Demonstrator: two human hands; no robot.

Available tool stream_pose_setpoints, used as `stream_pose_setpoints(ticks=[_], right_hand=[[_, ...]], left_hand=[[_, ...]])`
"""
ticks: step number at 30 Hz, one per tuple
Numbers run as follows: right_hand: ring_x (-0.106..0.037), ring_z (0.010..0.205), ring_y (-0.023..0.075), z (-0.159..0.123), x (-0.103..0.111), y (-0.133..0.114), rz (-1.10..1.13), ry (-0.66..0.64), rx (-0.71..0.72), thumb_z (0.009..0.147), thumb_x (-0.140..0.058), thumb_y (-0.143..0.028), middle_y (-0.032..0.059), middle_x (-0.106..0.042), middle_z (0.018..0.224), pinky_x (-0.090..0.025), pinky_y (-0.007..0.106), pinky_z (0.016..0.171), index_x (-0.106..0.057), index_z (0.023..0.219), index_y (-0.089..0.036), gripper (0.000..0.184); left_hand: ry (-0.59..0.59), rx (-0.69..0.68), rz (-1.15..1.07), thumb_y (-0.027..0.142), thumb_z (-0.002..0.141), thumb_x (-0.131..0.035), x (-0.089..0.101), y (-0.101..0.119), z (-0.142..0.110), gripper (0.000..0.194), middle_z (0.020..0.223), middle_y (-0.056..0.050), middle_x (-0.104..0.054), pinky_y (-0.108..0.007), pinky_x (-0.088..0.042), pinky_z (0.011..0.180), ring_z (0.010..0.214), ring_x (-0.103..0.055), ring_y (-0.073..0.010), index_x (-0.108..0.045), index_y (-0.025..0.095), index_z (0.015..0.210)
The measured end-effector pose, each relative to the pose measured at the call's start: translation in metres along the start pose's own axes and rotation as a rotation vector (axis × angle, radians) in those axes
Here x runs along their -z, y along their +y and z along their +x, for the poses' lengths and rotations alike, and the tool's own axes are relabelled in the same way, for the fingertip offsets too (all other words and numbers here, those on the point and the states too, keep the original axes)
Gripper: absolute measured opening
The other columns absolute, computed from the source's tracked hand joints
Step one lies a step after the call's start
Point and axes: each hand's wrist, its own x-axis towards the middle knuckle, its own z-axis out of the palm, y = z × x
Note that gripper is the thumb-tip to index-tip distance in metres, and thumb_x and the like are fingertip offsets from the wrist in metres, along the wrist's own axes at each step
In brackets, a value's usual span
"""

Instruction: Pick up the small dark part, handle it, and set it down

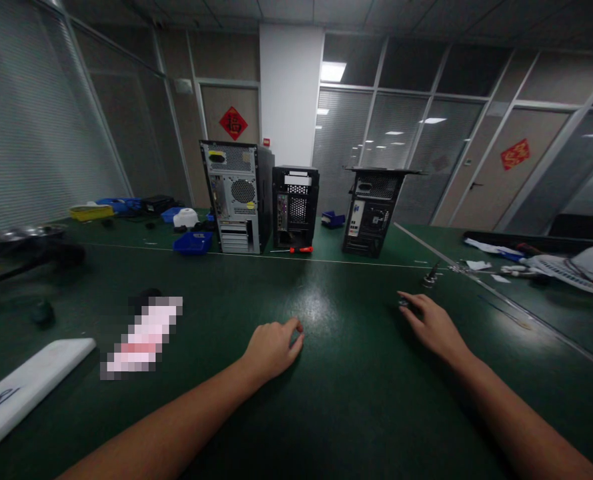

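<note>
My left hand point(274, 350) rests low over the green table, its fingers curled in towards the thumb. Whatever lies inside those fingers, if anything, is hidden. To the right, my right hand point(431, 323) reaches forward with thumb and fingertips around a small shiny piece point(403, 303), too small to name. Just beyond that hand stands a small metal object with a pointed top point(430, 277). Farther back, a screwdriver with a red handle point(301, 250) lies in front of the middle computer case point(296, 207).
A tall computer case point(239, 200) stands left of the middle one, another case point(371, 213) to its right. A blue tray point(192, 243) sits beside the tall case. At left lie a white block point(31, 390) and a blurred-out pink item point(144, 337). A metal strip point(526, 307) crosses the right side.
</note>
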Motion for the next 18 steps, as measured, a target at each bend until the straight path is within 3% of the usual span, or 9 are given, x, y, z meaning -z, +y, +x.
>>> stream_pose_setpoints(ticks=[5, 8, 12, 18], right_hand=[[-0.063, 0.111, 0.0225, -0.028, -0.007, -0.099, 0.129, -0.231, 0.331, 0.098, -0.049, -0.036, 0.0102, -0.064, 0.126, -0.050, 0.040, 0.100, -0.055, 0.143, -0.023, 0.047], [-0.060, 0.116, 0.0220, -0.046, -0.015, -0.135, 0.172, -0.296, 0.473, 0.096, -0.054, -0.029, 0.0095, -0.065, 0.126, -0.048, 0.039, 0.104, -0.053, 0.144, -0.023, 0.049], [-0.061, 0.113, 0.0213, -0.056, -0.022, -0.152, 0.205, -0.338, 0.552, 0.096, -0.054, -0.025, 0.0096, -0.067, 0.124, -0.050, 0.039, 0.101, -0.053, 0.144, -0.022, 0.049], [-0.062, 0.113, 0.0221, -0.053, -0.023, -0.147, 0.247, -0.317, 0.575, 0.095, -0.054, -0.022, 0.0087, -0.067, 0.124, -0.052, 0.041, 0.100, -0.057, 0.140, -0.026, 0.045]], left_hand=[[-0.013, -0.081, -0.063, 0.056, 0.101, -0.042, -0.002, 0.017, -0.009, 0.041, 0.086, -0.005, -0.073, -0.034, -0.052, 0.074, 0.082, -0.072, -0.0252, -0.061, 0.028, 0.125], [-0.024, -0.155, -0.050, 0.052, 0.103, -0.038, -0.005, 0.027, -0.014, 0.039, 0.088, -0.005, -0.074, -0.033, -0.053, 0.074, 0.083, -0.072, -0.0253, -0.059, 0.027, 0.125], [-0.036, -0.239, -0.003, 0.042, 0.106, -0.032, -0.008, 0.031, -0.017, 0.034, 0.093, -0.006, -0.075, -0.032, -0.053, 0.071, 0.081, -0.072, -0.0247, -0.057, 0.024, 0.122], [-0.020, -0.259, 0.002, 0.042, 0.105, -0.033, -0.005, 0.029, -0.016, 0.032, 0.090, -0.005, -0.074, -0.031, -0.052, 0.071, 0.079, -0.072, -0.0235, -0.056, 0.025, 0.120]])
